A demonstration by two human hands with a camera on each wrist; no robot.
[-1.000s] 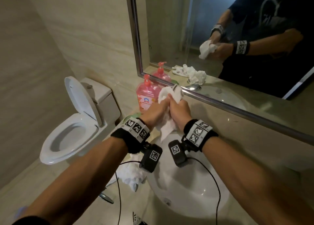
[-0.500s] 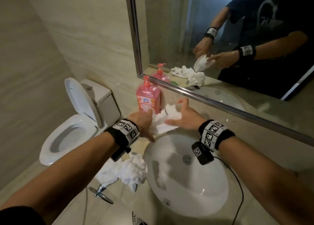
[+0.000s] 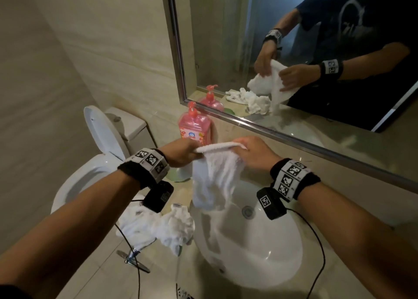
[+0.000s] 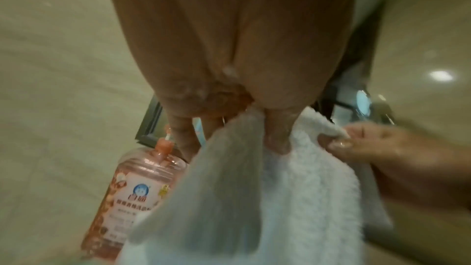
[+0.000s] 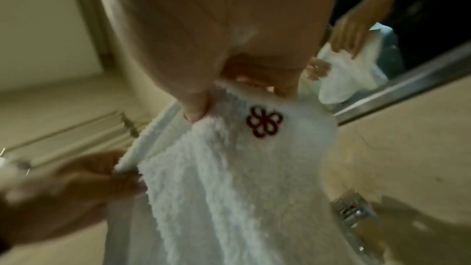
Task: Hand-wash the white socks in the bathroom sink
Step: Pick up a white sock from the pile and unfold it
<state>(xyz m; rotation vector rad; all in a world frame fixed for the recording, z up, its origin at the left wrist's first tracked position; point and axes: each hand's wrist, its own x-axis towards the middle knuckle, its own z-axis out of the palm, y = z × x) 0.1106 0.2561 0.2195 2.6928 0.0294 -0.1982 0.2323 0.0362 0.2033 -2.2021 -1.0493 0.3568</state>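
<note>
A white terry sock (image 3: 214, 176) hangs unfolded above the far left rim of the white sink (image 3: 260, 253). My left hand (image 3: 181, 151) pinches the left side of its cuff and my right hand (image 3: 251, 151) pinches the right side, stretching the opening between them. The left wrist view shows the fluffy sock (image 4: 293, 198) held by the left hand (image 4: 244, 124), with soap foam on the palm. In the right wrist view the sock (image 5: 242, 178) carries a dark red flower logo below the right hand (image 5: 244, 96). More white socks (image 3: 162, 228) lie crumpled on the counter left of the sink.
A pink pump soap bottle (image 3: 195, 127) stands against the wall behind my hands. A chrome faucet handle (image 3: 133, 258) lies on the counter near the pile. A toilet (image 3: 95, 163) with its lid up sits to the left. The mirror (image 3: 294, 50) runs along the back.
The sock was bunched and rubbed between both hands a second ago. Now my hands have parted and hold it by the cuff, so it hangs open over the sink.
</note>
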